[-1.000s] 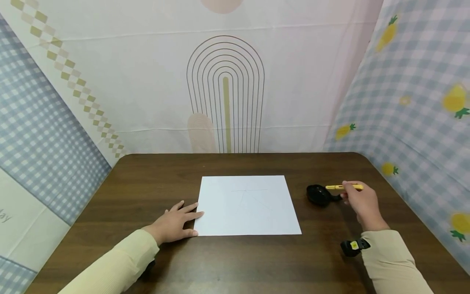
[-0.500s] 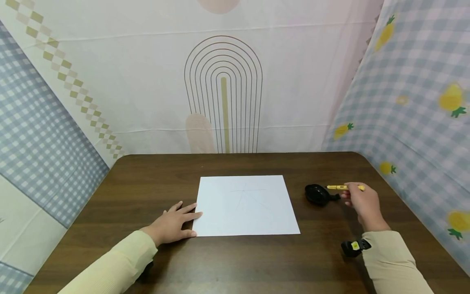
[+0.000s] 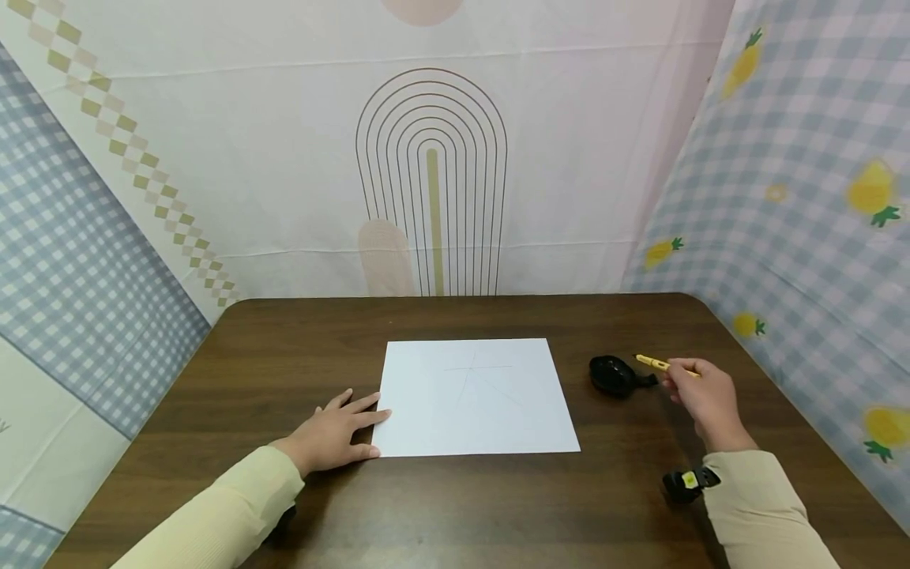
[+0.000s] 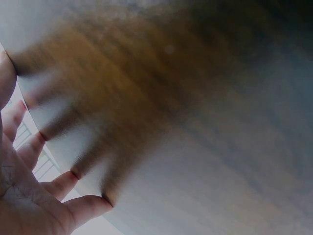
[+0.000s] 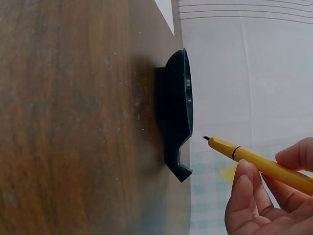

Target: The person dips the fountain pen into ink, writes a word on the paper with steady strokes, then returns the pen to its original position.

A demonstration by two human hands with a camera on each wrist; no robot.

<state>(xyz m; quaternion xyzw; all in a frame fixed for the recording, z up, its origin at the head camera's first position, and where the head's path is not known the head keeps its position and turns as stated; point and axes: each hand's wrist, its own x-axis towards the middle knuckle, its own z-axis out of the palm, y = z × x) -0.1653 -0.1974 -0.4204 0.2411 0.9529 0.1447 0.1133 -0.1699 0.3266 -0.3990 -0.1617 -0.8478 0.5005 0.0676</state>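
Observation:
A yellow fountain pen (image 5: 264, 169) is pinched between the thumb and fingers of my right hand (image 3: 704, 393). Its dark nib points left and sits just above and apart from a small black dish (image 3: 611, 375) with a short handle, which the right wrist view shows from the side. My left hand (image 3: 330, 435) lies with fingers spread at the left edge of a white sheet of paper (image 3: 419, 427), its fingertips touching that edge. Faint thin lines cross the sheet: one horizontal, others slanting down from it.
The brown wooden table (image 3: 455, 514) carries the sheet in its middle and the dish right of it. A printed white cloth (image 3: 306, 182) hangs behind, with checked cloth (image 3: 803, 261) at the sides. A black wrist device (image 3: 682, 484) sits on the right sleeve.
The pen has tilted, its nib rising slightly and moving off the dish. My right hand has shifted only a little. The left hand stays on the paper; the head view has drifted slightly.

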